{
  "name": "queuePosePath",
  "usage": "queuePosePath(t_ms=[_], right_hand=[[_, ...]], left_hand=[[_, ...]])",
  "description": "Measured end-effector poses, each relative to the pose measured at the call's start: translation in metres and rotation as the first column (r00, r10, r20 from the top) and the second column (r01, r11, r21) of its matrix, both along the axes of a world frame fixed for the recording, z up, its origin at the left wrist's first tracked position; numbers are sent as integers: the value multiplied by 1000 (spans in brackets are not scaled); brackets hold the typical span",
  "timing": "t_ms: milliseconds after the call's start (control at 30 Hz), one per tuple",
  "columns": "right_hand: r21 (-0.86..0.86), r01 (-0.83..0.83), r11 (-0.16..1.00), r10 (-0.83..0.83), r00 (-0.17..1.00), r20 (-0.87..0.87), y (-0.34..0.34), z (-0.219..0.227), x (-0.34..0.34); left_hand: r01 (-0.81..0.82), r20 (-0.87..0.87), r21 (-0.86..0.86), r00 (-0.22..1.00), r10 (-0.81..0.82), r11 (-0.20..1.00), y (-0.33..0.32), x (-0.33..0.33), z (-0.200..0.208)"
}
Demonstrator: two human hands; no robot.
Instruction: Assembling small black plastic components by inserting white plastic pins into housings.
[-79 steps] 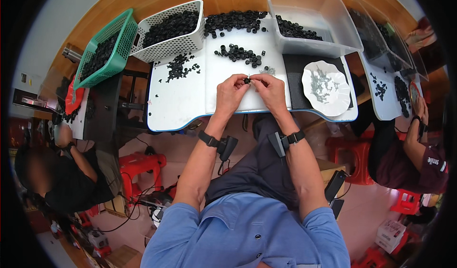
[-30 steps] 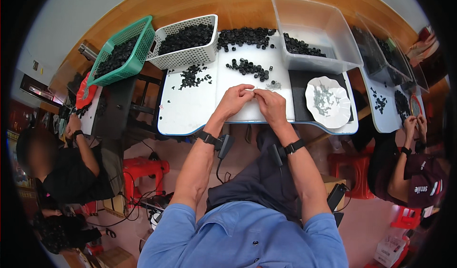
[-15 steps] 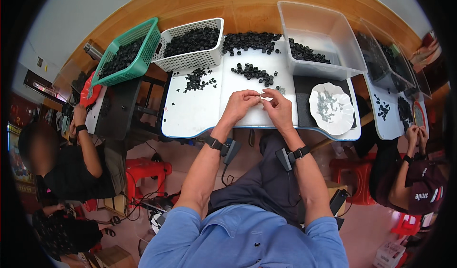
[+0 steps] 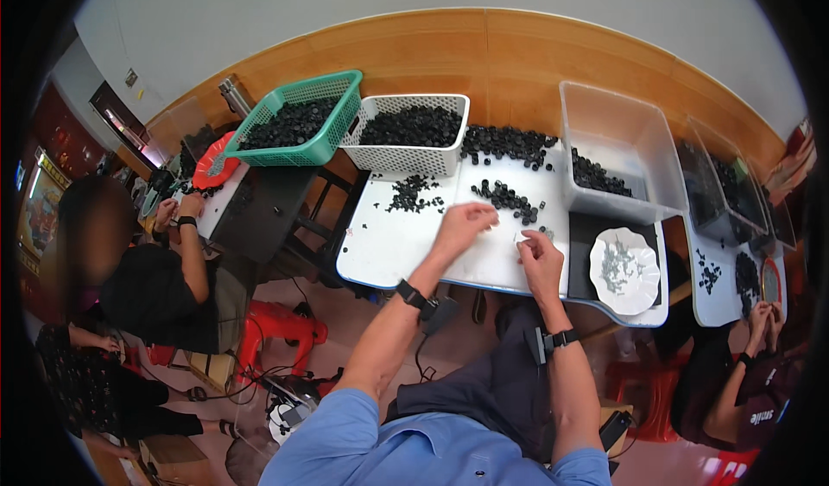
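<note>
Hands [image 4: 465,228] curl near squat, cylindrical black pieces [image 4: 508,199] on white tabletop [image 4: 380,253].

On your right, one short word [image 4: 762,418] in white letters can be read on a dark maroon shirt [image 4: 771,395]. Far to your left, a yellow sign [image 4: 52,167] tops a bright panel [image 4: 45,203]; its marks are too small to read.

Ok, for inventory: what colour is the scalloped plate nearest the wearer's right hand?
The plate is white, clearest in head view.
</note>
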State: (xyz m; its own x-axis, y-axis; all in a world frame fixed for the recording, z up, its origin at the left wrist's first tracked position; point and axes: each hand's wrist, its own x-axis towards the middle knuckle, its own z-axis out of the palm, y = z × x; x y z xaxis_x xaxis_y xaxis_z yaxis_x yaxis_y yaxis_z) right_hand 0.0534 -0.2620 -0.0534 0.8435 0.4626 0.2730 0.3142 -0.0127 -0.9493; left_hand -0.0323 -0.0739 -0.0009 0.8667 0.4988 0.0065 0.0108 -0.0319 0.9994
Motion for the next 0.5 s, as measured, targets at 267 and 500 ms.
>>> queuePosePath(t_ms=[267,500], right_hand=[[11,-2,1000,2,1000,16,6,2,1],[1,36,999,-36,999,36,8,6,6]], left_hand=[[-585,401,638,807,433,500,134,47,107],[-185,20,640,974,224,745,77,28,16]])
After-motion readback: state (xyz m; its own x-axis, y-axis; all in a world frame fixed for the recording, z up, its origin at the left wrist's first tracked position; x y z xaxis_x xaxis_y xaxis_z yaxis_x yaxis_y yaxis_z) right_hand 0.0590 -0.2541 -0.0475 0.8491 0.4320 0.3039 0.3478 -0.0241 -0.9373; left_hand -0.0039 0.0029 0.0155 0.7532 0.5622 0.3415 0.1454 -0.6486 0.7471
